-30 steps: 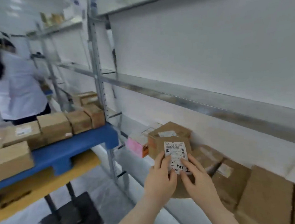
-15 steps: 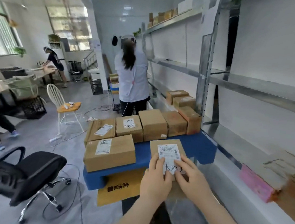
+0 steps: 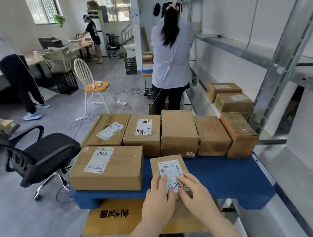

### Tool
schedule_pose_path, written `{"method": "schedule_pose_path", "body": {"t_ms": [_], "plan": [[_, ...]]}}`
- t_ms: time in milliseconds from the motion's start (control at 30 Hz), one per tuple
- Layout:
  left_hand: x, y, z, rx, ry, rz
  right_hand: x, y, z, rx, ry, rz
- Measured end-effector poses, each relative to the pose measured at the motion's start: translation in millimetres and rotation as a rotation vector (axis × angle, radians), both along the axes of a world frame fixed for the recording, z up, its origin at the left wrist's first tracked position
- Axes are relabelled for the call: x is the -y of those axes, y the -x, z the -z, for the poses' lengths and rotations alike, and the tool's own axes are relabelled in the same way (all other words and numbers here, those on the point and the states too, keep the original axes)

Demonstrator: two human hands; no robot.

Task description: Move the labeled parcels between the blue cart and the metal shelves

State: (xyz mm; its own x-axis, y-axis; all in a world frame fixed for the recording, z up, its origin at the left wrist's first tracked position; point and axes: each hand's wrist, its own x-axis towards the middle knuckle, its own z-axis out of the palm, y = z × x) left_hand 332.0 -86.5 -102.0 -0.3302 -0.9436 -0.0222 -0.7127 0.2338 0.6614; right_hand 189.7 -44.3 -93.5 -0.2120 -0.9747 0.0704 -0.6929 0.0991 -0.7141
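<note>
I hold a small brown parcel (image 3: 167, 163) with a white barcode label over the near edge of the blue cart (image 3: 228, 178). My left hand (image 3: 159, 198) grips its near left side and my right hand (image 3: 197, 195) grips its near right side, fingers lying on the label. Whether the parcel touches the cart top I cannot tell. Several cardboard boxes fill the cart's far and left parts, among them a large labelled box (image 3: 107, 168). The metal shelves (image 3: 282, 59) run along the right wall, with two boxes (image 3: 229, 97) on a low shelf.
A person in a white top (image 3: 169, 55) stands just beyond the cart by the shelves. A black office chair (image 3: 41, 154) is left of the cart, a white chair (image 3: 90, 86) farther off. Cables lie on the floor. A yellow box (image 3: 116, 218) sits under the cart.
I have turned from the shelf to the cart, carrying the labelled parcel in both hands. It now sits lower and closer over the cart's blue top.
</note>
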Motion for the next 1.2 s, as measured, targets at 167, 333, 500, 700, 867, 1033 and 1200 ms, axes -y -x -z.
{"method": "schedule_pose_path", "body": {"t_ms": [167, 333, 500, 700, 867, 1033, 1200], "plan": [[15, 17, 14, 0.043, -0.005, -0.052, 35, 25, 17, 0.011, -0.005, -0.106], [54, 12, -5, 0.289, 0.294, -0.069, 55, 55, 9, 0.007, -0.026, -0.256], [121, -8, -13, 0.422, 0.136, 0.101, 65, 69, 5, -0.043, -0.119, -0.381], [107, -25, -6, 0.381, 0.247, 0.139, 77, 92, -11, -0.112, -0.224, -0.421], [92, -30, -11, 0.406, 0.321, 0.158, 87, 91, -18, -0.340, -0.196, -0.305], [93, -32, -11, 0.420, 0.358, 0.141, 55, 39, 8, -0.205, -0.100, 0.138], [109, -39, -6, 0.413, 0.231, 0.148, 68, 32, 13, -0.138, -0.114, 0.129]]}}
